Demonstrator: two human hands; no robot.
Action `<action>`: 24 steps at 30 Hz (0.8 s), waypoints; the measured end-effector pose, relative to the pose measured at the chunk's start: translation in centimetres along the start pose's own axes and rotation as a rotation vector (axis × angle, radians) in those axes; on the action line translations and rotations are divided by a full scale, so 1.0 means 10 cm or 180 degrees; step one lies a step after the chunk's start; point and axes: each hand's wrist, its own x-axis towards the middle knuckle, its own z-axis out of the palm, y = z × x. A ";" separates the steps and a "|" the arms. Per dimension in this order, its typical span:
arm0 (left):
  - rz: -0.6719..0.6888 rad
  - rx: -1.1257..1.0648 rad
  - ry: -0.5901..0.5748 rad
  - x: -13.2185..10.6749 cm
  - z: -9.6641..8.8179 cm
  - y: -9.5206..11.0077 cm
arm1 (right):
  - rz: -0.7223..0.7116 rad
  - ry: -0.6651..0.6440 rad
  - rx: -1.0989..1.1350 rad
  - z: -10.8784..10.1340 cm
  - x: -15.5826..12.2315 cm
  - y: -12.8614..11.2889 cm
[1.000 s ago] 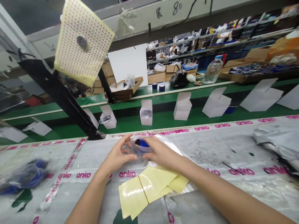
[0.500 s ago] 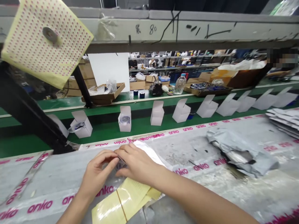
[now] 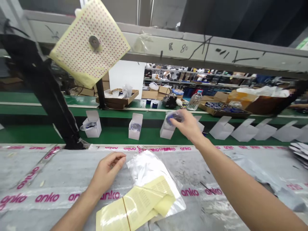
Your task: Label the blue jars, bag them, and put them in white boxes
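Note:
My right hand [image 3: 190, 126] reaches over the green conveyor belt [image 3: 113, 131]. It grips a dark blue round item in clear plastic [image 3: 172, 118] at the mouth of a white box [image 3: 166, 132]. How far the item sits inside cannot be told. My left hand [image 3: 109, 169] hovers over the near table, fingers curled towards the thumb, with nothing visible in them. To its right lie white plastic bags [image 3: 144, 163] and yellow sticker sheets [image 3: 134, 203] with a rubber band around them. Two open white boxes, one nearer [image 3: 135, 130] and one farther left [image 3: 93, 125], hold similar bagged items.
More open white boxes [image 3: 221, 128] line the belt to the right. A slanted black post [image 3: 51, 93] rises at the left. Behind stand a clear bottle [image 3: 195, 100] and cardboard trays [image 3: 220, 110]. A yellow dotted sheet [image 3: 106, 51] hangs from the overhead beam.
My right hand has left my left hand and moved forward and right to a box on the belt with the bagged item. The left hand stays near its place. The view has shifted.

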 end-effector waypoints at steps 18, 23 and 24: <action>-0.0071 0.0260 -0.0748 -0.06 0.07 -0.11 | -0.0843 -0.0502 -0.1550 0.59 -0.33 0.42; -0.0028 0.0260 -0.0686 -0.08 0.11 -0.13 | -0.1126 -0.0291 -0.1818 0.71 -0.58 0.26; -0.0007 0.0251 -0.0650 -0.08 0.12 -0.14 | -0.1161 -0.0276 -0.1855 0.73 -0.58 0.23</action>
